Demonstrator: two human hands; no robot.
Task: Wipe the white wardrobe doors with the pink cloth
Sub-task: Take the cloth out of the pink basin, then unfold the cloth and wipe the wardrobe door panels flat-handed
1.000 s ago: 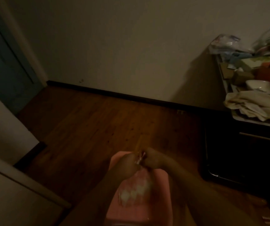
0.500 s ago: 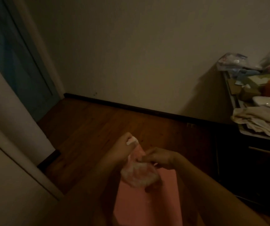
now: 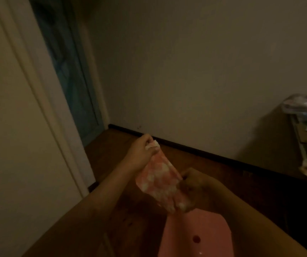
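Pink cloth [image 3: 158, 179] — white-blotched, pulled out diagonally in mid-air. White wardrobe door [image 3: 19, 127] — upright, far left.

Only the person's hands and forearms show, and both are bare right down to the picture's edge. The left forearm [image 3: 93, 201] reaches from the edge at 7 o'clock, broad there and narrowing to a slim wrist. The left hand [image 3: 139, 153] shows rounded knuckles and a thumb in the clearer light. The right forearm [image 3: 251, 225] reaches from 5 o'clock, looks thicker in view and is mostly in shadow. The right hand [image 3: 193, 182] is dim and blurred, so its fingers and nails cannot be made out.
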